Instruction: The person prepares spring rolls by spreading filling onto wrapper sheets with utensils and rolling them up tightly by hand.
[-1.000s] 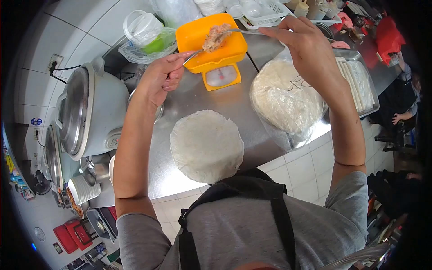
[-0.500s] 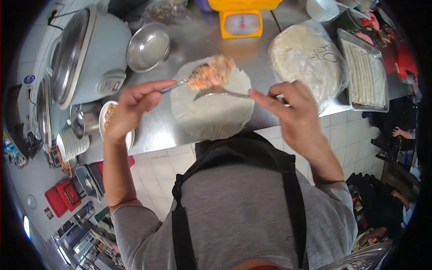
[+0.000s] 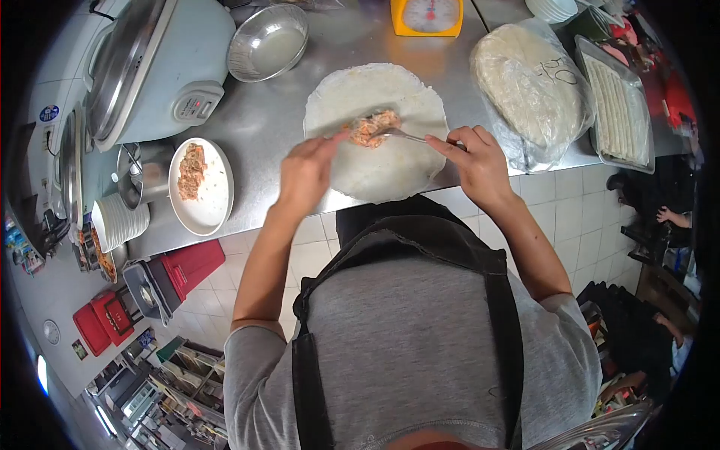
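Note:
A round pale wrapper [image 3: 386,169] lies flat on the steel table near its front edge. On its middle sits a small heap of orange-and-pink filling [image 3: 373,127]. My right hand [image 3: 476,161], closed round the handle of a fork [image 3: 409,136], holds the fork's head against the filling from the right. At the heap's left side is my left hand [image 3: 309,169], slightly blurred, its fingers pinched together at a utensil mostly hidden by the blur. An oval white dish [image 3: 215,201] with more filling [image 3: 191,172] stands to the left.
A metal bowl [image 3: 268,43] and a large cooker [image 3: 161,75] stand at the left. Behind the wrapper is a yellow scale [image 3: 427,31]. On the right lie a bagged stack of wrappers [image 3: 532,90] and a metal tray of rolls [image 3: 616,105]. Other people are at the far right.
Both hands have come down from the yellow scale's pan to the wrapper. The filling, held up between the utensils before, now rests on the wrapper. The view has shifted.

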`<act>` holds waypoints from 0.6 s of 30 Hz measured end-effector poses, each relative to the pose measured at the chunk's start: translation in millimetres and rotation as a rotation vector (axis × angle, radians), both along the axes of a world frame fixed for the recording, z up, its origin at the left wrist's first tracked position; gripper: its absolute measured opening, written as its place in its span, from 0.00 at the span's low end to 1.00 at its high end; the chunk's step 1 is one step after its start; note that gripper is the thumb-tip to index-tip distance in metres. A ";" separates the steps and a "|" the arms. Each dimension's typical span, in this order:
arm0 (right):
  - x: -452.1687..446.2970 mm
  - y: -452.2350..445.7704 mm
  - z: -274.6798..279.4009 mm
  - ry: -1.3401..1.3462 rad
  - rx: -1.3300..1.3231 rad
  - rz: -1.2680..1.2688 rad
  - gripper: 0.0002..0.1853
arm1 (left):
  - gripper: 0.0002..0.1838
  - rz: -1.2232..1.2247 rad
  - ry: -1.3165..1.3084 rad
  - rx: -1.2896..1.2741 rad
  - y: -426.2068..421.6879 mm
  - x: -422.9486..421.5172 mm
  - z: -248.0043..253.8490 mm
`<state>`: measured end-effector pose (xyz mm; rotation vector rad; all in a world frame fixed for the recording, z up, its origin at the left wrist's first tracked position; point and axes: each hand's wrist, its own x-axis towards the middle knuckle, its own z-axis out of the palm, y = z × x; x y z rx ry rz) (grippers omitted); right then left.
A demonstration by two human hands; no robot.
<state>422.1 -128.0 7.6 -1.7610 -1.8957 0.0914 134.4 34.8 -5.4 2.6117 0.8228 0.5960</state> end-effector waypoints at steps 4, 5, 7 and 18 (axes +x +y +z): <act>-0.1 -22.8 -9.0 0.029 -0.060 0.017 0.30 | 0.28 -0.082 0.081 -0.030 -18.0 -8.6 16.9; -1.6 -27.3 -12.3 0.045 -0.068 0.007 0.32 | 0.27 -0.078 0.059 -0.021 -17.1 -15.8 21.3; -9.4 -29.6 -11.4 0.077 -0.021 -0.016 0.32 | 0.28 -0.038 0.047 -0.018 -15.7 -25.0 24.2; -28.0 -32.4 -24.5 0.000 0.045 -0.091 0.31 | 0.28 0.075 0.103 -0.015 -40.7 -59.4 21.2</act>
